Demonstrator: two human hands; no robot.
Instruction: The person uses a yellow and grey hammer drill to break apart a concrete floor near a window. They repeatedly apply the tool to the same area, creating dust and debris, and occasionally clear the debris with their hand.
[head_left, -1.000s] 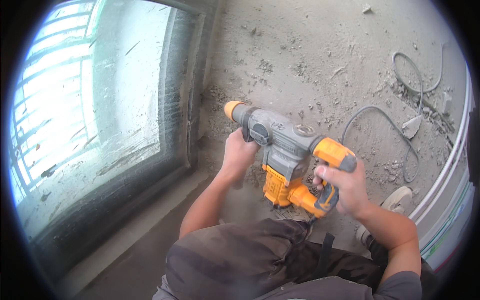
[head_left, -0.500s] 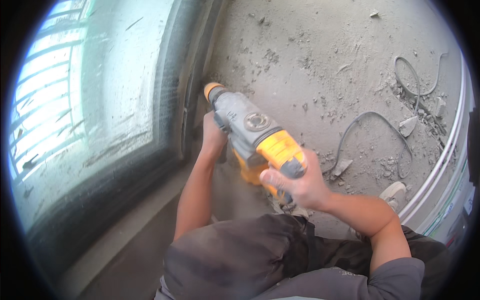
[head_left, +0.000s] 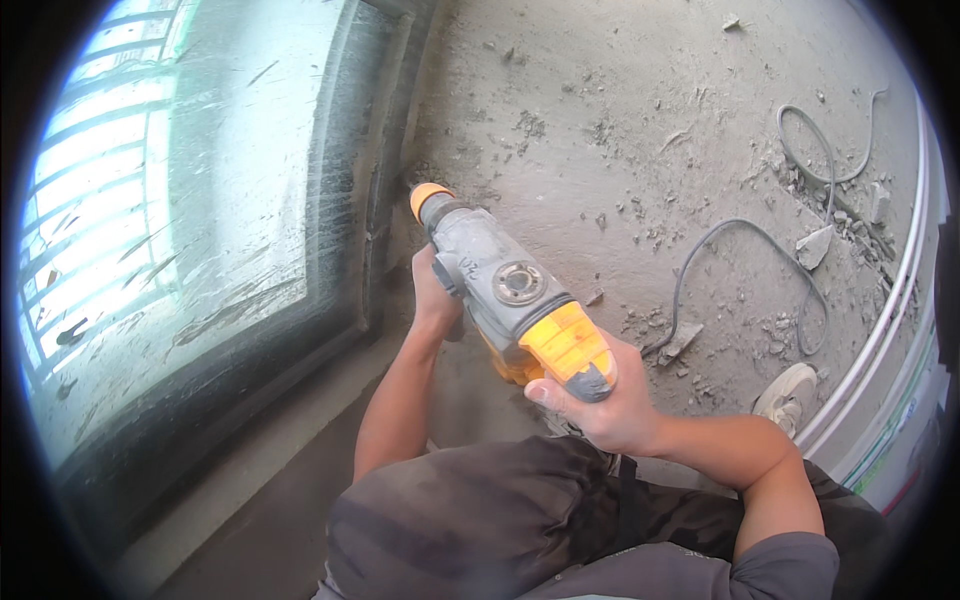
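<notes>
A dusty grey and yellow rotary hammer drill (head_left: 500, 270) lies across the middle, its orange-collared nose toward the base of the window frame (head_left: 385, 190). My right hand (head_left: 615, 400) is wrapped round the rear handle, thumb along its near side. Near the front, my left hand (head_left: 433, 292) is closed on the side handle, most of which the drill body and fingers hide. Just past the collar, only a little of the bit shows, close to where floor and frame meet.
Broken concrete and grit lie over the grey floor (head_left: 620, 130). A grey cable (head_left: 735, 225) loops across the right side near larger chunks (head_left: 815, 247). Pale pipes (head_left: 900, 290) run along the right edge. A dusty glass pane (head_left: 240, 180) stands at the left. My shoe (head_left: 787, 395) is at lower right.
The drill has shifted slightly toward me, its rear end lower in view. Both hands have stayed on it. The blur around its lower body has lessened.
</notes>
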